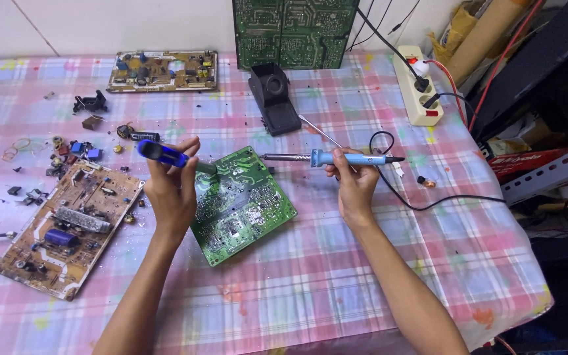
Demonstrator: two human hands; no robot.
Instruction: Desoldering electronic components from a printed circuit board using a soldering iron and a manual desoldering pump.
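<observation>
A green circuit board (241,204) lies flat, solder side up and turned at an angle, near the middle of a table covered with a pink checked cloth (336,263). The left hand (172,187) is raised above the board's left edge, its fingers clamped around a blue desoldering pump (165,155) whose grey tip points down toward the board's upper left corner. The right hand (353,184) hovers just beside the board's upper right, fingers closed on the blue handle of a soldering iron (336,158) held level, its metal tip pointing left above the board's top corner; the black cord (428,204) loops away across the cloth to the right.

Behind the board stands a black iron stand (274,95), and behind that a large dark green board (294,33) leans upright against the wall. A white power strip (417,85) with a lit red switch lies at the upper right. To the left rest a brown circuit board (67,230) bearing a blue capacitor, a scatter of loose small parts (67,154), and, farther back, a second brown board (164,71).
</observation>
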